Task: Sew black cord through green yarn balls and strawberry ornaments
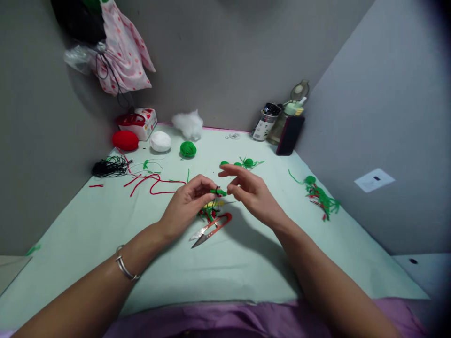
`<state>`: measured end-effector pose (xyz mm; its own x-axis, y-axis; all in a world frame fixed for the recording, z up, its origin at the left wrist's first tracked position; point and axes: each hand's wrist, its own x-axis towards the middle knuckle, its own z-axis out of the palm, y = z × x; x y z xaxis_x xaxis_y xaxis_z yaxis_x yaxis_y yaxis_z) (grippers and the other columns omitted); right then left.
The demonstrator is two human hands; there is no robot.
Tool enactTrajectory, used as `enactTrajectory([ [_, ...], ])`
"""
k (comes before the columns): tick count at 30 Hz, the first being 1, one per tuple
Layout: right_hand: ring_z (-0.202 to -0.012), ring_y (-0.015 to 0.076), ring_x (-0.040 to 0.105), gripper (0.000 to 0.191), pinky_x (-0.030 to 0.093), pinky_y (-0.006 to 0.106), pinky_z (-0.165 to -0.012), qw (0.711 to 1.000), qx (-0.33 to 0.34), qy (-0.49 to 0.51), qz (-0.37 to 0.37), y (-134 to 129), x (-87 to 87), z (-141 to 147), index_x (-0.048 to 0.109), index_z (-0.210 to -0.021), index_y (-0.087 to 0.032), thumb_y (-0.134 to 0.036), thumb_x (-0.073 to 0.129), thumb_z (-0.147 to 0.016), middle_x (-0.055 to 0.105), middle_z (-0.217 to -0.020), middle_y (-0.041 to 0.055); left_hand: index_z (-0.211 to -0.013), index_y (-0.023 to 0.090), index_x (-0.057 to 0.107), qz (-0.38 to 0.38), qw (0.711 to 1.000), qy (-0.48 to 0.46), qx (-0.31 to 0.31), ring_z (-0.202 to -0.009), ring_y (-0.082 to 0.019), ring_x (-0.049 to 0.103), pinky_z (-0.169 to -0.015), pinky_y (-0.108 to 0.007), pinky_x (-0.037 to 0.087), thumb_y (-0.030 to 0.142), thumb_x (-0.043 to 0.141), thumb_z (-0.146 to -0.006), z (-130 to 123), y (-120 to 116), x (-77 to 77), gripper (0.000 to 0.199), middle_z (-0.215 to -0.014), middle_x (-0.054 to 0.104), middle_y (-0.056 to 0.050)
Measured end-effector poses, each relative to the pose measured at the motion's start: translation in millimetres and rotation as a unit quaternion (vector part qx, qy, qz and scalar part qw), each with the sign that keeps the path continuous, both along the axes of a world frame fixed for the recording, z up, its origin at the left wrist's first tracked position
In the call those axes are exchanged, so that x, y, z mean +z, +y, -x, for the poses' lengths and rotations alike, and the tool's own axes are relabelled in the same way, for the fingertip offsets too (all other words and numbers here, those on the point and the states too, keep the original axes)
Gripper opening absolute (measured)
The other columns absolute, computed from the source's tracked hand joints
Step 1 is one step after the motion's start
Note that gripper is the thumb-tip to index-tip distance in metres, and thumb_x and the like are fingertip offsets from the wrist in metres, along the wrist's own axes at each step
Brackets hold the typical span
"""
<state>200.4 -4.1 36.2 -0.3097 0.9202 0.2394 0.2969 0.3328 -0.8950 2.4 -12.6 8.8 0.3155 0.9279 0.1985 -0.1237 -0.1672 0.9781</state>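
Observation:
My left hand (188, 203) pinches a small green yarn piece (221, 192) with black yarn wrapped around it. Just to its right is my right hand (248, 190), its fingers apart and partly stretched, the thumb close to the green piece's end. Whether that thumb touches it I cannot tell. Below the hands lies a yellow-handled tool with a thin metal shaft (215, 204), partly covered by hanging black strands. Red and green yarn scraps (207, 214) lie beside it. Nearer to me, orange-handled thread snips (221, 224) rest on the table with their blades pointing left.
Red (125, 140), white (160, 142) and green yarn balls (188, 149) stand at the back, near white stuffing (190, 125). Black yarn (110, 166) lies left; green-red yarn pieces (322, 199) lie right. A phone (291, 136) leans beside a pen cup (264, 124).

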Motion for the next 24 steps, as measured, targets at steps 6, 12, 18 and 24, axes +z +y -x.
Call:
enactTrajectory([
  [6, -0.068, 0.0105, 0.057, 0.014, 0.047, 0.025, -0.064, 0.987, 0.068, 0.076, 0.127, 5.4, -2.8, 0.4, 0.073, -0.092, -0.016, -0.026, 0.069, -0.083, 0.069, -0.080, 0.0022, -0.094, 0.021, 0.064, -0.040, 0.999, 0.018, -0.028, -0.087, -0.015, 0.066, -0.079, -0.028, 0.051, 0.021, 0.062, -0.091, 1.0, -4.2, -0.7, 0.004, -0.093, 0.069, -0.001],
  [12, -0.066, 0.0102, 0.056, 0.009, 0.045, 0.025, -0.063, 0.993, 0.003, 0.086, 0.075, 0.2, 9.4, -4.7, 0.074, -0.086, -0.017, -0.025, 0.070, -0.083, 0.068, -0.074, 0.0009, -0.094, 0.020, 0.065, -0.123, 0.984, 0.124, 0.038, -0.089, -0.016, 0.064, -0.083, -0.031, 0.051, 0.019, 0.059, -0.092, 3.6, 0.3, -5.3, 0.006, -0.094, 0.065, -0.003],
  [18, -0.058, 0.0082, 0.046, 0.024, 0.036, 0.024, -0.055, 0.986, 0.126, -0.004, 0.105, -2.5, 17.6, -10.2, 0.073, -0.079, -0.015, -0.037, 0.068, -0.088, 0.062, -0.070, -0.0001, -0.095, 0.020, 0.058, -0.096, 0.989, 0.076, 0.081, -0.086, -0.014, 0.064, -0.082, -0.031, 0.052, 0.021, 0.062, -0.090, 2.8, -0.5, -3.1, 0.006, -0.091, 0.064, -0.001],
  [24, -0.060, 0.0087, 0.046, 0.020, 0.035, 0.024, -0.057, 0.980, 0.126, -0.039, 0.147, -3.1, -0.1, 2.8, 0.069, -0.077, -0.014, -0.031, 0.065, -0.088, 0.059, -0.067, -0.0016, -0.092, 0.021, 0.058, -0.083, 0.989, 0.066, 0.099, -0.083, -0.013, 0.062, -0.080, -0.029, 0.051, 0.021, 0.064, -0.089, -0.1, -0.6, -4.5, 0.006, -0.089, 0.061, 0.000],
])
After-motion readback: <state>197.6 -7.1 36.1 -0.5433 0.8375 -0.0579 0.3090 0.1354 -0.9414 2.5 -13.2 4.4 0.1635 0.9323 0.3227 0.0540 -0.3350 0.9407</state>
